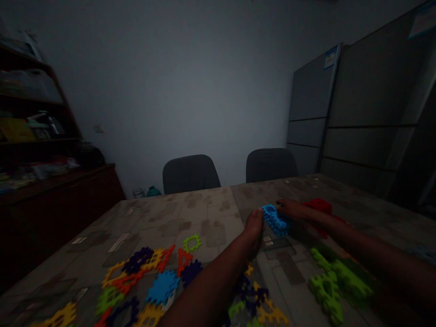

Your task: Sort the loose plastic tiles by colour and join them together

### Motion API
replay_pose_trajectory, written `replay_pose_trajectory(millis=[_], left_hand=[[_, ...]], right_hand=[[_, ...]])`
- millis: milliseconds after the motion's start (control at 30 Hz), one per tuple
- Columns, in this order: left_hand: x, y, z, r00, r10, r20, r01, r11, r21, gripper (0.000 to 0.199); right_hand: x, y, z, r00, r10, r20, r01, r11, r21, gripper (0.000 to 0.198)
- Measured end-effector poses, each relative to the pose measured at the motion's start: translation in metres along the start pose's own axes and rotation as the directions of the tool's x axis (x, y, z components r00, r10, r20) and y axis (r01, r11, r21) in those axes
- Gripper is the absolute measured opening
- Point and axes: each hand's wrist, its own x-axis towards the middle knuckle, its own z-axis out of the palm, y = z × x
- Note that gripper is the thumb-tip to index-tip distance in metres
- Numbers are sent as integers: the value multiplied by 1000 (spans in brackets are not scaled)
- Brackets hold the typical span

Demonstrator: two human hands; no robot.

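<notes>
A blue structure of interlocking plastic toy pieces [276, 222] stands on the table between my hands. My left hand [255, 228] is closed against its left side, thumb near the top edge. My right hand [291, 209] grips it from the far right, with fingertips at its upper edge; some of those fingers are dim and partly hidden. Just behind my right wrist lies a red toy structure [318, 206], partly covered by the forearm. Nearer to me, below my right forearm, rests a green toy structure [340, 281].
Loose toothed pieces, including a light blue one [163, 286], a lime frame [192, 244] and a yellow one [272, 314], spread over the patterned table [218, 213]. Two grey chairs [190, 175] stand beyond it. Shelves [30, 100] are left, tall cabinets [368, 109] right.
</notes>
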Motion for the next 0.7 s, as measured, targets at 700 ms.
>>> replay_pose_trajectory(millis=[700], left_hand=[[-17, 8, -9, 999, -15, -48, 19, 997, 75, 24]], right_hand=[[-20, 24, -5, 994, -67, 82, 70, 997, -34, 28]])
